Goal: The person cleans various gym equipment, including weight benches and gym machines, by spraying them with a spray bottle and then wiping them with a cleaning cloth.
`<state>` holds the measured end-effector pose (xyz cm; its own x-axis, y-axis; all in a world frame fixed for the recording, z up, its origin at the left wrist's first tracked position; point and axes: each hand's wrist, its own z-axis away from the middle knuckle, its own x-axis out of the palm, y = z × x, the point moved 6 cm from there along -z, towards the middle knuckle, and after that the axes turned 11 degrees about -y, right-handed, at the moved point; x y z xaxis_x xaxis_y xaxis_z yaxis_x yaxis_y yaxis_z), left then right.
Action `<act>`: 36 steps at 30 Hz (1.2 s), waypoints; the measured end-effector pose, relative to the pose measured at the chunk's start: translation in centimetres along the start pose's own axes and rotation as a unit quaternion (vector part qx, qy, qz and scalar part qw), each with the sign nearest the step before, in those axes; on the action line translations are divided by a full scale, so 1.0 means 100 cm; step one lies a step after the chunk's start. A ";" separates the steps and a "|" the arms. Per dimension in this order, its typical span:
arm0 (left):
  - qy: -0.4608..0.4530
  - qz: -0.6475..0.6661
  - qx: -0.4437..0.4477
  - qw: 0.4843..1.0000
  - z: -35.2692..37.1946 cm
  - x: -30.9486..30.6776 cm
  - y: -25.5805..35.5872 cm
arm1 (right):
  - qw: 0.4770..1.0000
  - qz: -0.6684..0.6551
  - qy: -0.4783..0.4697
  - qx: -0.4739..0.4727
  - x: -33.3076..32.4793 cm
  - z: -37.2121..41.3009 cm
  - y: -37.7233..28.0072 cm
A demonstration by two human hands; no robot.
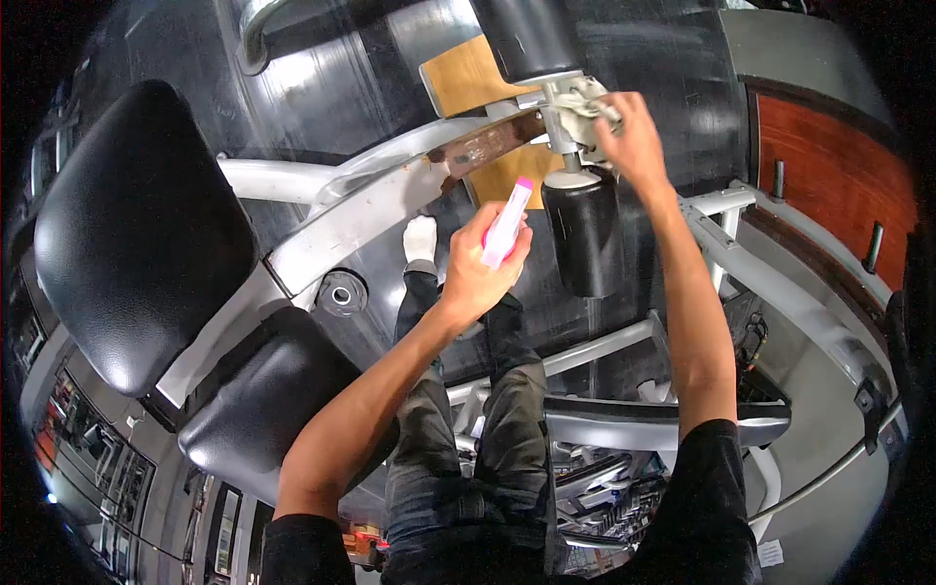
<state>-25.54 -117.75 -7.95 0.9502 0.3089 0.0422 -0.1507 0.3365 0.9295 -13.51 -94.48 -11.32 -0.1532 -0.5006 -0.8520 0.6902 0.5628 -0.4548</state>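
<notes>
My left hand (485,261) is closed round a small pink-and-white bottle (505,230), its bright pink end pointing up and away from me. My right hand (632,141) presses a crumpled pale cloth (583,109) against the metal bracket between two black foam rollers, the upper roller (526,37) and the lower roller (582,236). From that bracket a light grey metal beam (361,216) runs down to the left, with a worn brown patch (487,146) near its upper end. The cloth hides part of the bracket, and the fingertips are partly covered.
Two black padded seats (146,234) (283,395) are on the left. Wooden panels (468,78) lie under the beam. A weight plate (342,292) is on the dark floor. Grey frame tubes (780,263) and a reddish board (829,166) stand at the right.
</notes>
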 end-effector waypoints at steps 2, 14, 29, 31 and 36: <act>0.000 -0.003 0.002 1.000 0.000 0.002 -0.001 | 0.998 0.009 0.021 0.058 0.004 -0.011 0.027; -0.036 -0.020 0.007 0.999 0.004 0.007 -0.009 | 0.951 -0.159 0.108 0.242 0.039 0.007 0.114; -0.038 -0.029 -0.021 0.999 0.008 0.009 -0.010 | 0.986 -0.090 0.132 0.045 0.010 0.009 0.008; -0.035 -0.024 -0.015 0.999 0.006 0.010 -0.009 | 0.993 -0.014 0.088 -0.071 0.016 0.005 -0.034; -0.023 0.015 0.006 1.000 0.005 0.008 -0.010 | 0.982 0.100 -0.070 -0.141 0.025 0.008 -0.063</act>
<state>-24.49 -118.23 -8.66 0.9566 0.2781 0.0869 -0.1768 0.3173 0.9317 -17.74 -99.81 -10.38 0.0777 -0.4352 -0.8970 0.4699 0.8095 -0.3520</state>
